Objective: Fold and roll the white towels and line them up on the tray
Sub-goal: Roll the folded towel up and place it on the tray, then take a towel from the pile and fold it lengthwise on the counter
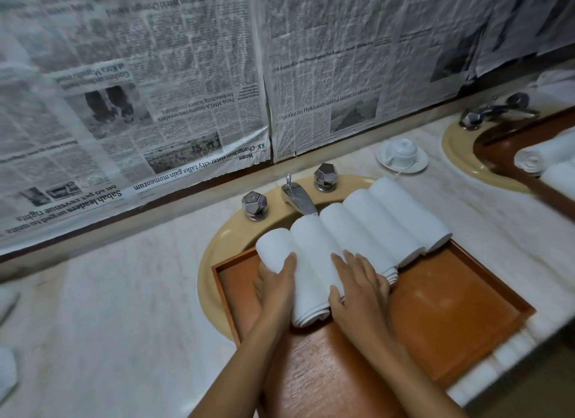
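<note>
Several rolled white towels (pixel 367 227) lie side by side along the far edge of a brown wooden tray (pixel 451 305) that sits over a sink. My left hand (pixel 273 283) holds the near end of the leftmost roll (pixel 273 246), thumb on its right side. My right hand (pixel 357 290) lies on top of the rolls beside it, fingers fairly straight, over the near ends of the second roll (pixel 311 262) and the third one.
A chrome tap (pixel 298 196) with two faceted knobs stands just behind the towels. A white cup upside down on a saucer (pixel 401 156) is at the back right. Newspaper covers the wall. At far right, a second sink (pixel 460 156) and a tray with rolled towels (pixel 541 156).
</note>
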A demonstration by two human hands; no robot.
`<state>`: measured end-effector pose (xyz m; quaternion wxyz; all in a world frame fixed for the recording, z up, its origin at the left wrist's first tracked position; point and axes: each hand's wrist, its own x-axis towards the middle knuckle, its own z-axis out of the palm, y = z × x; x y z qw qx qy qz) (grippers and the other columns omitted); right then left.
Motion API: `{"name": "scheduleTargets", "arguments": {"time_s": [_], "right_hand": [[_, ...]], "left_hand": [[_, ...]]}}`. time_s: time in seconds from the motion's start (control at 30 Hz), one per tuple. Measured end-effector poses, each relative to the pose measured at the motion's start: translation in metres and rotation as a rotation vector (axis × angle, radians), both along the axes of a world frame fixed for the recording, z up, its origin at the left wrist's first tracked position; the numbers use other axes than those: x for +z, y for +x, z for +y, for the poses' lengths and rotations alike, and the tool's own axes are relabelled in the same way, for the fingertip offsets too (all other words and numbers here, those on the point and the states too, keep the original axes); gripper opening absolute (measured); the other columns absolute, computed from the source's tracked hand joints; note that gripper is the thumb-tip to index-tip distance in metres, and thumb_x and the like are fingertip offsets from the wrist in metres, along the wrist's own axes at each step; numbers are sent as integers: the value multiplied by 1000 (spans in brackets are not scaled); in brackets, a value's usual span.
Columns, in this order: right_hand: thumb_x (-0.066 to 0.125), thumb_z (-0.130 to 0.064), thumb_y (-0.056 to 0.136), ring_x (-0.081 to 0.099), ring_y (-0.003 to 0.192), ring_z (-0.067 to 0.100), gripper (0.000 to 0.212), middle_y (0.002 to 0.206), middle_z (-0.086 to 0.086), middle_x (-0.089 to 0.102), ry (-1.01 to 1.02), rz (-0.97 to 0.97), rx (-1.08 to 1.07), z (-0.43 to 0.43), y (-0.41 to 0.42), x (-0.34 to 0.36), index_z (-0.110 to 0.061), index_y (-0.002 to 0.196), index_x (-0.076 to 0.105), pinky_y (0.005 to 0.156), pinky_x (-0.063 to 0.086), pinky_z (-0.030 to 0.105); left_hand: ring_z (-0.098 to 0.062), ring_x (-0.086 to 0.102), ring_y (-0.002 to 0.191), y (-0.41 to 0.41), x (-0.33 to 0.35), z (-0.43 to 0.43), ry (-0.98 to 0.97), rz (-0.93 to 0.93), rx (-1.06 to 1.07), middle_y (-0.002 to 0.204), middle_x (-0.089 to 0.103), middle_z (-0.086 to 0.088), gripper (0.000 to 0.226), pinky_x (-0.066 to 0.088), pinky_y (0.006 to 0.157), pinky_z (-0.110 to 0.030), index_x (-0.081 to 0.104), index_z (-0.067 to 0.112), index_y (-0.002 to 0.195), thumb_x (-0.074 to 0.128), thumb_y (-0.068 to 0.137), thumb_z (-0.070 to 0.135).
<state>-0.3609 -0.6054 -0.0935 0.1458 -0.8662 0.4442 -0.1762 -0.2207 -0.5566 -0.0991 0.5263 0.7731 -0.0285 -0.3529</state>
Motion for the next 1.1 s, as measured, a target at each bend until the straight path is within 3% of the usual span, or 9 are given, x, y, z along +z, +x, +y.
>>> {"name": "scheduleTargets", "arguments": {"time_s": [0.13, 0.2, 0.37, 0.5, 0.63, 0.77, 0.9, 1.0, 1.1], "right_hand": [[48, -26, 80, 35, 140, 25, 57, 148, 4, 47, 83, -50, -60, 14, -1, 2, -21, 136, 55, 106, 28, 52], [50, -24, 79, 38, 138, 26, 53, 145, 5, 51, 58, -83, -83, 26, -2, 5, -17, 130, 60, 104, 32, 54], [55, -18, 75, 40, 130, 23, 39, 131, 5, 59, -16, -199, -80, 77, 11, 19, -17, 113, 65, 95, 38, 52], [50, -22, 79, 46, 123, 23, 31, 120, 1, 62, -11, -253, 56, 134, 46, 34, -19, 106, 65, 96, 39, 47], [47, -29, 81, 52, 108, 16, 30, 106, -5, 64, 82, -345, 291, 198, 101, 43, -18, 102, 67, 89, 48, 42], [49, -33, 82, 47, 107, 3, 31, 103, -22, 56, 230, -327, 470, 268, 167, 40, -23, 104, 68, 93, 43, 35], [63, -15, 89, 46, 111, 0, 25, 102, -31, 47, 376, -215, 640, 327, 229, 31, -23, 113, 65, 97, 36, 19], [63, -14, 90, 47, 107, 1, 26, 103, -27, 52, 455, -135, 711, 367, 273, 25, -26, 113, 63, 86, 34, 8], [66, -17, 89, 53, 107, 9, 31, 111, -12, 58, 554, -111, 701, 396, 319, 16, -24, 118, 60, 82, 36, 8]], "left_hand": [[-19, 59, 115, -1, -5, 23, -85, 16, -68, 128, 58, 6, 80, 49, 99, -48, 46, 36, 130, 64, 62, 73], [-15, 59, 114, -5, 12, 40, -119, -4, -133, 126, 59, 9, 73, 49, 99, -44, 46, 36, 130, 61, 65, 67], [0, 47, 115, 2, 41, 106, -155, -45, -248, 133, 40, 21, 64, 38, 95, -22, 30, 38, 147, 62, 92, 43], [4, 53, 109, 28, 46, 194, -94, -172, -226, 134, 50, 21, 51, 40, 80, -8, 43, 37, 141, 62, 94, 34], [6, 59, 103, 68, 51, 291, -56, -253, -133, 125, 59, 21, 34, 43, 74, -4, 57, 38, 123, 65, 93, 25], [10, 58, 99, 120, 55, 394, 26, -424, -40, 117, 62, 21, 27, 46, 81, -12, 62, 41, 107, 69, 90, 22], [-7, 57, 110, 175, 42, 494, 260, -702, 46, 116, 60, 18, 23, 39, 92, -21, 63, 35, 110, 67, 87, 37], [-22, 51, 116, 214, 25, 557, 487, -939, 95, 123, 60, 3, 49, 42, 91, -36, 69, 23, 111, 49, 76, 51], [-30, 44, 120, 248, 31, 581, 598, -1037, 173, 131, 54, -7, 48, 47, 83, -55, 68, 20, 111, 59, 71, 43]]}}
